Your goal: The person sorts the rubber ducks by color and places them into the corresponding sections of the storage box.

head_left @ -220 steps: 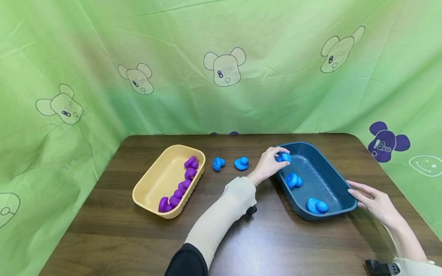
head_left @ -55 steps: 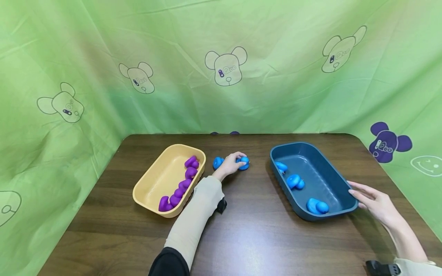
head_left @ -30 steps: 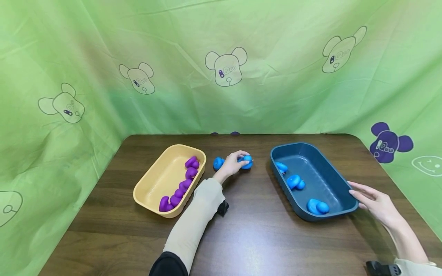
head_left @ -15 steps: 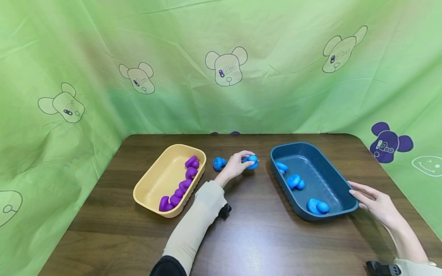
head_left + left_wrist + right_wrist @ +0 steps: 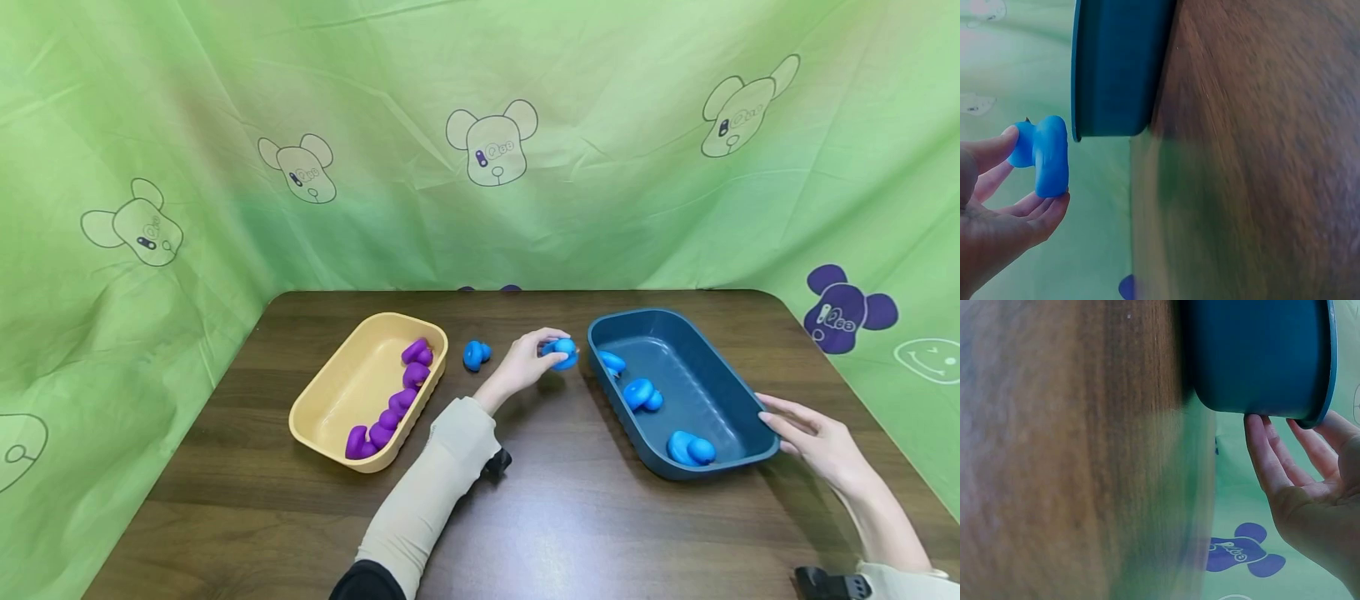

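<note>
My left hand [image 5: 523, 360] pinches a blue duck-shaped toy [image 5: 567, 355] between thumb and fingers, just left of the dark blue tray [image 5: 693, 379]. In the left wrist view, the duck-shaped toy [image 5: 1052, 159] is raised beside the tray wall [image 5: 1119, 75], apart from it. My right hand [image 5: 813, 437] touches the tray's right end near the rim with fairly straight fingers. Against the tray's outer wall, the right wrist view shows the fingertips [image 5: 1254, 425]. Inside the tray are three similar blue toys, one of them [image 5: 690, 448] near the front.
Another blue toy [image 5: 476, 356] lies on the brown wooden table [image 5: 300, 517], left of my left hand. The yellow tray [image 5: 330, 408] on the left holds several purple toys [image 5: 415, 376] along its right side. Green printed cloth [image 5: 375, 208] hangs behind and beside the table.
My left hand released one blue toy in the dark tray, went back left, took hold of another, and has carried it right toward the tray. The right hand stays at the tray.
</note>
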`<action>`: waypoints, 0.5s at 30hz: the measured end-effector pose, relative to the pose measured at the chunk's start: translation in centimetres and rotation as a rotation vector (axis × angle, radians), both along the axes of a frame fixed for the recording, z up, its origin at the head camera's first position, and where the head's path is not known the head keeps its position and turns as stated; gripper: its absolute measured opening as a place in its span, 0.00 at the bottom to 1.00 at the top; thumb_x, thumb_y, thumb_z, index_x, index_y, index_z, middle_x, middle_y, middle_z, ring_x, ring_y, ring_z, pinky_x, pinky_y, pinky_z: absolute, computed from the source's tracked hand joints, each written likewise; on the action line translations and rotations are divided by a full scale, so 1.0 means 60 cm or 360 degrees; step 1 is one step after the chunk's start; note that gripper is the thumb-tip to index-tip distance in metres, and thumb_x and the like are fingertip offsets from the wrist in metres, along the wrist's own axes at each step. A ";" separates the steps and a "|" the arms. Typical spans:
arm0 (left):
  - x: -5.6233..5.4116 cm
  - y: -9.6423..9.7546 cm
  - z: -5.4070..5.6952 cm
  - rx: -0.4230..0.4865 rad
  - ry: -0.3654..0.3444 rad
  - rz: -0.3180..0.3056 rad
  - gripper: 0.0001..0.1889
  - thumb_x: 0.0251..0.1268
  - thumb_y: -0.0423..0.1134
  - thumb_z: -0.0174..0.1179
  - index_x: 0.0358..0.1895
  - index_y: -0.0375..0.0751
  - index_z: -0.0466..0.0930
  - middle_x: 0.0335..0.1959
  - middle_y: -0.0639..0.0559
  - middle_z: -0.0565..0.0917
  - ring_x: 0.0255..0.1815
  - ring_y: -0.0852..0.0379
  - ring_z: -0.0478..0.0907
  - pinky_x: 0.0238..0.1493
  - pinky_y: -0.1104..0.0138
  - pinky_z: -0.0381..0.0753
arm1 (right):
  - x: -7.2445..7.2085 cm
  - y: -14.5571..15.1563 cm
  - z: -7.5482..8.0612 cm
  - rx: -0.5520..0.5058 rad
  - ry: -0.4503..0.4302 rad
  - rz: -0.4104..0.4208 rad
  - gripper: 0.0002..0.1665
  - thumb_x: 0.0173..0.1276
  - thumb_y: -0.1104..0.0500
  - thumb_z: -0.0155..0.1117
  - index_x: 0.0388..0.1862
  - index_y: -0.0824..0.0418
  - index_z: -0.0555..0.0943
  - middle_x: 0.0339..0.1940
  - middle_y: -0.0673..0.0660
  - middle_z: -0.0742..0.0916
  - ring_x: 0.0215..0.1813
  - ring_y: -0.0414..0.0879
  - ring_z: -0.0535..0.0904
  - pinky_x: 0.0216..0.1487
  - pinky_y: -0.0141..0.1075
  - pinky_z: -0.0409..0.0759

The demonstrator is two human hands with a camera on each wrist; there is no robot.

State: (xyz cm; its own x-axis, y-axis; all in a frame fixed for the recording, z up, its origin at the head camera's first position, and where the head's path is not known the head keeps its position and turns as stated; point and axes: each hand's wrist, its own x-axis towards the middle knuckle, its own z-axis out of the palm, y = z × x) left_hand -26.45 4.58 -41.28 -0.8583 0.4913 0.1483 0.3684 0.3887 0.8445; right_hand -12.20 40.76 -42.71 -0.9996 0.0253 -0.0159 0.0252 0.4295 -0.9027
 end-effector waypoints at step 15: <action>0.028 0.031 0.012 0.0063 0.0057 -0.0104 0.16 0.60 0.37 0.56 0.52 0.43 0.74 0.50 0.49 0.76 0.47 0.60 0.74 0.46 0.74 0.71 | -0.001 0.004 -0.005 0.0028 -0.0026 -0.0014 0.21 0.65 0.56 0.53 0.57 0.43 0.72 0.37 0.22 0.74 0.37 0.18 0.71 0.32 0.18 0.72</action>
State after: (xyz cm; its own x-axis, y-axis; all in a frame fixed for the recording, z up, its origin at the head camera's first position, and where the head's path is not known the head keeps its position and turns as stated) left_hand -24.75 6.47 -40.58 -0.8182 0.5394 0.1988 0.4221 0.3290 0.8447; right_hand -12.27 41.00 -43.00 -0.9989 0.0346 -0.0317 0.0438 0.4449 -0.8945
